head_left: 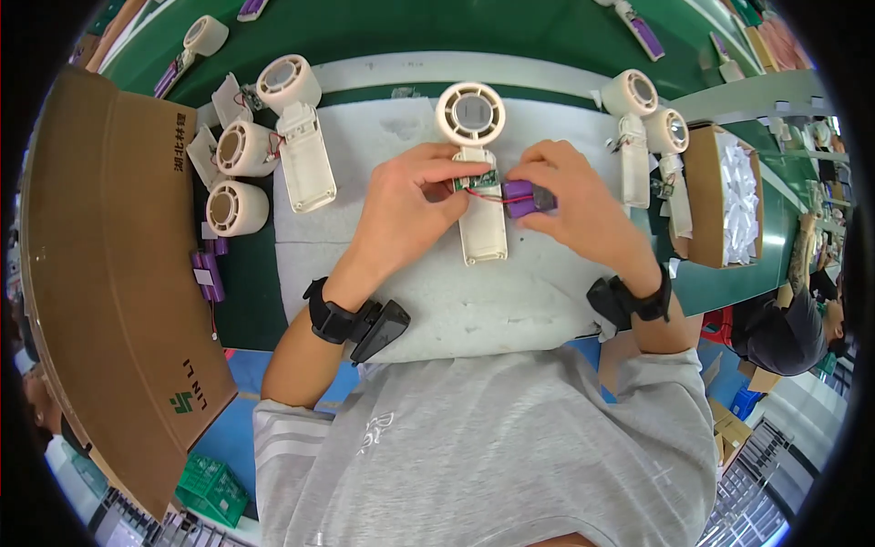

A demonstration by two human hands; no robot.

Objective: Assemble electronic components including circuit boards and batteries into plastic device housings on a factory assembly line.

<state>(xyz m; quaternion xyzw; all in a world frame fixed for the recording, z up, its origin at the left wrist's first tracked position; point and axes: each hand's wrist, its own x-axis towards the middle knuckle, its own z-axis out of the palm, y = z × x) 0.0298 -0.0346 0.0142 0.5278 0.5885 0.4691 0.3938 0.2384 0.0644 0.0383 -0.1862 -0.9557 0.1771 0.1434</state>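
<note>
From the head view, an open cream fan [476,173] lies on the white foam mat [456,292], its round head pointing away. The left hand [410,205] pinches its small green circuit board [480,179]. The right hand [570,205] grips a purple battery [524,198] beside the handle, joined to the board by red wire. 3 more fans [264,137] lie at left.

A large brown cardboard box [109,264] is lying well to the left of the left hand [406,205], its flap hanging past the table edge and carrying dark lettering and a small green mark. A smaller open brown carton [706,196] is sitting near the right of the right hand [570,201], holding white crumpled bags [740,201]. No screens or signs are showing.
</note>
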